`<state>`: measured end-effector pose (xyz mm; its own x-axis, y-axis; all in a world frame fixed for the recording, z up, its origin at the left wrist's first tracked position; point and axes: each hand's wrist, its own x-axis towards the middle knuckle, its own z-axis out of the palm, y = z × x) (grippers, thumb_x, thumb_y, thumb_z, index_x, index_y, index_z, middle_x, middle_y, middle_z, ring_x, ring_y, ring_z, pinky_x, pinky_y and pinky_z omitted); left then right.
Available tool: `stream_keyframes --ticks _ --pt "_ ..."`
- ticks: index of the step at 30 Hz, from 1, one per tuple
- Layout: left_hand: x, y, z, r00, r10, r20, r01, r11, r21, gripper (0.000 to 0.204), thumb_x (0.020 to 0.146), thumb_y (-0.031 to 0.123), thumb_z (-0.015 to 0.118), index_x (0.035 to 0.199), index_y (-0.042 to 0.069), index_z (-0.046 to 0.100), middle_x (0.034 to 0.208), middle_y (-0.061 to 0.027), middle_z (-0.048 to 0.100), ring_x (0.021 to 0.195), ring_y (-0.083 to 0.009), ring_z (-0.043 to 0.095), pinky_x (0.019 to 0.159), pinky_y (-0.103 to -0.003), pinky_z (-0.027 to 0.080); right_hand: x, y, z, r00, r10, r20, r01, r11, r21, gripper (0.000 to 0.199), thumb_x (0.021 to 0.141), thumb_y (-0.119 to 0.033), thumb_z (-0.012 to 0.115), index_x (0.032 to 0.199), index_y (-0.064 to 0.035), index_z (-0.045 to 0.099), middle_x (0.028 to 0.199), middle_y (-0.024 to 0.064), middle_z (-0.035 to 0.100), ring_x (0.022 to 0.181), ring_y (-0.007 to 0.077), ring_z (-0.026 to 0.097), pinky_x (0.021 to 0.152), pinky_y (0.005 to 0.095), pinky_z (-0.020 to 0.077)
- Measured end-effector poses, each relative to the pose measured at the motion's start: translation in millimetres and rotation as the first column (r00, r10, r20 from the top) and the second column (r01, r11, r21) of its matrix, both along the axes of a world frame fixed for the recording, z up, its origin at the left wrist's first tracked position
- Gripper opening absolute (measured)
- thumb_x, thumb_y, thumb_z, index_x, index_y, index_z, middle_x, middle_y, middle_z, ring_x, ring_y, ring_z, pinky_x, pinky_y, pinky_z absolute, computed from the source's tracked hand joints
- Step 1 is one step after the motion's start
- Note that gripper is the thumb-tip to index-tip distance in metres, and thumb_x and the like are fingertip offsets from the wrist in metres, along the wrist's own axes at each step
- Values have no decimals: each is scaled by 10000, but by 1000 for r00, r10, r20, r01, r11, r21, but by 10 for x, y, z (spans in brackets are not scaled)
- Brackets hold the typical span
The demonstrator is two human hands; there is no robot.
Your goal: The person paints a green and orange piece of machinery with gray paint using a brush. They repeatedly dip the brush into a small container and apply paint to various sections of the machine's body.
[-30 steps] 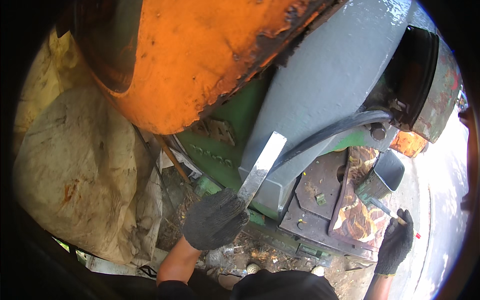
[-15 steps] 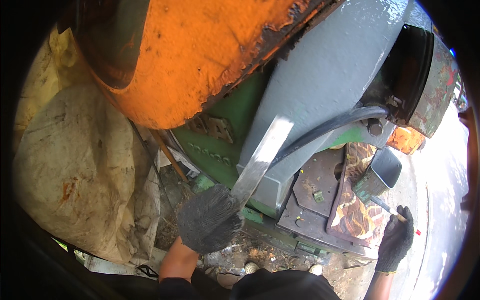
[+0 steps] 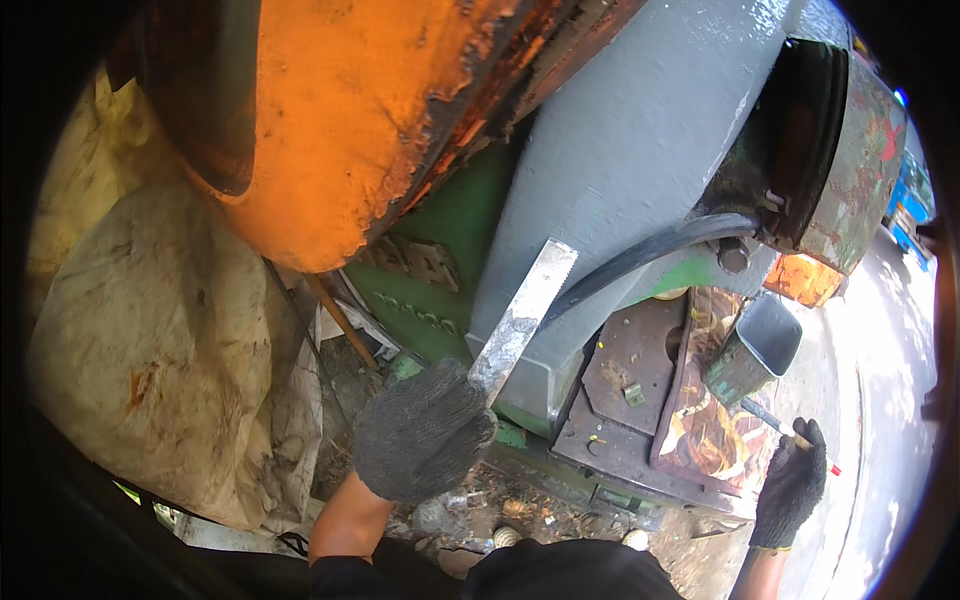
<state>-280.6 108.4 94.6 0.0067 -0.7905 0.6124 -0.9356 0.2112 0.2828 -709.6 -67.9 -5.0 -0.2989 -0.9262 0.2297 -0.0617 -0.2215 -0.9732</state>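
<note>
My left hand, in a dark knitted glove, is closed around the lower end of a flat metal strip. The strip points up and to the right; small teeth show along one edge near its tip. It lies in front of a grey-painted machine arm; whether it touches cannot be told. At the right, my gloved right hand grips a stick-like handle with a red end. This handle leads to a square, open-topped metal container, grey inside and tilted.
A peeling orange panel overhangs the upper left. Behind the strip stands a green casting; a black hose crosses the grey arm. Dirty sheeting hangs at left. Patterned cloth lies beside a dark metal plate.
My left hand has turned slightly, and the strip's toothed edge and smudged face show more plainly. The right hand and container stay almost in place. The whole view has shifted a little.
</note>
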Motion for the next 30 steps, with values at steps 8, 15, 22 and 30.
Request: stream_keyframes --ticks 8,15,22,30 --pt "-151 -119 246 983 165 77 -157 983 -99 463 807 98 760 1263 107 681 1282 -92 666 1206 -317 623 993 -462 507 136 -68 63 989 86 122 -81 996 -45 402 1001 -128 549 1378 9 527 1304 123 626 1185 187 592 958 286 495" --pt "-36 -139 103 946 185 266 -139 973 -182 370 749 77 792 1116 88 743 1178 -107 704 1112 -337 674 931 -452 544 -8 -26 49 975 44 216 -56 997 53 431 1028 -187 513 1399 32 501 1364 157 574 1262 213 542 1037 315 455" --pt "39 -47 -80 939 212 272 -136 953 -272 399 704 46 766 1099 69 719 1153 -150 695 1057 -357 676 898 -455 550 -17 -116 -86 992 -9 -124 -16 980 -199 409 966 -65 602 1366 -11 538 1266 97 672 1153 196 629 990 303 482" --pt "98 -206 -18 959 204 199 -149 955 -257 386 768 32 771 1149 47 713 1172 -136 700 1075 -307 680 932 -410 546 22 -53 -59 997 36 61 -32 998 -62 401 965 -28 597 1361 -3 538 1244 103 675 1122 186 633 967 290 492"
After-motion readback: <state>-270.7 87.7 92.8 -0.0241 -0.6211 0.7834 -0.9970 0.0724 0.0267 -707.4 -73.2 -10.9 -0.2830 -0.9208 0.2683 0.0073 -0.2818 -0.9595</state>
